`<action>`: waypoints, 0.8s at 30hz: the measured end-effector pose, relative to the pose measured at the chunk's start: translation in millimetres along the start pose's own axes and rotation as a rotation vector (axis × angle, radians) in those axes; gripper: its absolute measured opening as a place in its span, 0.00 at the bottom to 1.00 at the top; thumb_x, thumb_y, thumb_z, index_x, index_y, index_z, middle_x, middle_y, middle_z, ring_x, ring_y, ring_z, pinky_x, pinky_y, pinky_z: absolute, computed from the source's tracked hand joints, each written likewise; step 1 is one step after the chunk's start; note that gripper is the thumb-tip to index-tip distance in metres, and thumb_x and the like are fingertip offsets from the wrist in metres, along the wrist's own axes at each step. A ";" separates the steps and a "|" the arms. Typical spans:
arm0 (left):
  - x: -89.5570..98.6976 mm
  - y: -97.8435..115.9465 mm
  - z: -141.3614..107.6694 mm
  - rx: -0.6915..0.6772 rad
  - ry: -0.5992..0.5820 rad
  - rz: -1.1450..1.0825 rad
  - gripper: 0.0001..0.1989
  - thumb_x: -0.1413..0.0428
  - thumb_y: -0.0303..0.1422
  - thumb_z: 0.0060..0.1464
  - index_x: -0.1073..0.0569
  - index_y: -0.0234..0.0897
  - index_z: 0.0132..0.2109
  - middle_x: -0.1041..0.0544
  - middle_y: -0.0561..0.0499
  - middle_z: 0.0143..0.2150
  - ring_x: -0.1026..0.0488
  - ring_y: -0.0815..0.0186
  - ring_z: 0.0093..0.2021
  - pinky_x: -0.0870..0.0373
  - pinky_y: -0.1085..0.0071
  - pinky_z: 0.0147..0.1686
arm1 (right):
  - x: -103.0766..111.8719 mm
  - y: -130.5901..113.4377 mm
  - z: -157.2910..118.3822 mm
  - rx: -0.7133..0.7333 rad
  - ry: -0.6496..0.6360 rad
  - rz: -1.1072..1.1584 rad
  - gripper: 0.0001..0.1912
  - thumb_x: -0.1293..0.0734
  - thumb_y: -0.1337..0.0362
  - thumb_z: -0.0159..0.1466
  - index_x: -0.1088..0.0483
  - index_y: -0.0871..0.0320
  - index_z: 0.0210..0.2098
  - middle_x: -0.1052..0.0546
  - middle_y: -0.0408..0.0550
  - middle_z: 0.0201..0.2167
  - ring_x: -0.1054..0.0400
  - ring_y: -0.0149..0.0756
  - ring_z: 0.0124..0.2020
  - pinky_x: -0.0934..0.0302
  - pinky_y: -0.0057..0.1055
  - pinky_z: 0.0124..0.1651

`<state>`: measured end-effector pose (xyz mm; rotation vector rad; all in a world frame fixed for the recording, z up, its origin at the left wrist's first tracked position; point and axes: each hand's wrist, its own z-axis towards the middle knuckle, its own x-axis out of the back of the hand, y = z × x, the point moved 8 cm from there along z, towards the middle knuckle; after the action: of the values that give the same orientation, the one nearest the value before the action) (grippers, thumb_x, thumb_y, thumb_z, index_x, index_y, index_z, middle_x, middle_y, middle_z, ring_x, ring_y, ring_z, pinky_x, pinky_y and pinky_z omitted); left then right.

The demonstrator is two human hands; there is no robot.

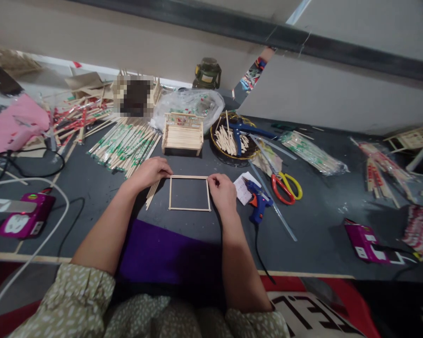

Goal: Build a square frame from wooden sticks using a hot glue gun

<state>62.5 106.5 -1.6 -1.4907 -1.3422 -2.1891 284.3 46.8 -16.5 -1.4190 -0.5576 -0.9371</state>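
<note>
A rectangular frame of thin wooden sticks point(189, 209) lies flat on the dark table. At its far left corner, my left hand point(150, 172) has thumb and fingers pinched on the end of the far stick. My right hand point(223, 193) pinches the far right corner, its fingers curled. Loose sticks point(152, 195) lie just left of the frame, partly beneath my left wrist. Beyond it stands a small bench made of sticks point(182, 136). To the right, a blue glue gun point(259, 202) rests by a white card point(242, 188).
Wrapped chopsticks point(121, 143) are piled at back left. A basket point(232, 155) holds short stick pieces and a blue tool. Scissors with red and yellow handles point(285, 188) lie beside glue sticks point(282, 220). Purple boxes point(364, 241) with cables sit at both sides. Purple cloth point(155, 253) covers the near edge.
</note>
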 end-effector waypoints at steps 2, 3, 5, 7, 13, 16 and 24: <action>0.2 0.5 0.1 0.005 -0.003 0.000 0.07 0.42 0.28 0.56 0.18 0.37 0.36 0.22 0.49 0.33 0.28 0.65 0.36 0.34 0.70 0.38 | 0.0 0.5 0.1 -0.010 -0.003 -0.002 0.11 0.38 0.61 0.64 0.26 0.56 0.31 0.27 0.48 0.30 0.35 0.38 0.32 0.47 0.32 0.34; 0.3 0.8 0.1 0.007 -0.004 0.000 0.06 0.42 0.28 0.56 0.18 0.37 0.36 0.22 0.49 0.33 0.28 0.65 0.37 0.34 0.70 0.38 | 0.0 0.7 0.1 -0.015 -0.004 -0.002 0.11 0.38 0.61 0.64 0.25 0.56 0.31 0.27 0.48 0.30 0.35 0.38 0.32 0.47 0.32 0.34; 0.7 0.8 0.2 0.015 -0.001 -0.004 0.06 0.41 0.27 0.55 0.18 0.37 0.36 0.22 0.48 0.33 0.27 0.64 0.37 0.34 0.70 0.38 | 0.2 0.8 0.1 -0.021 -0.007 -0.002 0.11 0.39 0.61 0.64 0.25 0.56 0.32 0.26 0.48 0.30 0.35 0.38 0.31 0.47 0.32 0.34; 0.8 0.4 0.1 0.021 0.001 -0.009 0.06 0.41 0.26 0.55 0.19 0.37 0.36 0.22 0.49 0.33 0.27 0.65 0.37 0.33 0.70 0.38 | 0.4 0.7 0.0 -0.024 -0.009 -0.005 0.11 0.38 0.61 0.64 0.25 0.56 0.32 0.26 0.48 0.30 0.35 0.38 0.31 0.47 0.32 0.34; 0.9 1.1 -0.3 0.013 0.000 -0.001 0.06 0.41 0.26 0.55 0.19 0.37 0.36 0.22 0.49 0.33 0.27 0.65 0.36 0.33 0.70 0.38 | 1.5 -0.4 0.2 -0.014 0.005 0.001 0.11 0.39 0.62 0.63 0.25 0.56 0.31 0.27 0.47 0.29 0.35 0.37 0.31 0.46 0.32 0.35; 1.4 1.6 -0.5 0.019 -0.002 -0.006 0.06 0.41 0.27 0.55 0.19 0.37 0.37 0.22 0.49 0.33 0.27 0.65 0.36 0.33 0.70 0.38 | 1.6 -0.9 0.1 -0.007 0.005 0.007 0.11 0.39 0.62 0.63 0.25 0.55 0.30 0.27 0.46 0.28 0.36 0.37 0.30 0.46 0.31 0.34; 0.7 1.2 -0.2 0.012 -0.011 -0.005 0.06 0.42 0.27 0.55 0.19 0.38 0.37 0.22 0.49 0.33 0.27 0.65 0.36 0.33 0.70 0.37 | 0.8 1.4 1.4 0.019 -0.005 0.036 0.12 0.39 0.63 0.62 0.25 0.55 0.30 0.27 0.47 0.28 0.35 0.37 0.30 0.44 0.31 0.34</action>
<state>62.7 105.9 -0.3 -1.4989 -1.3619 -2.1750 286.1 47.9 -16.4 -1.4103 -0.5415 -0.8983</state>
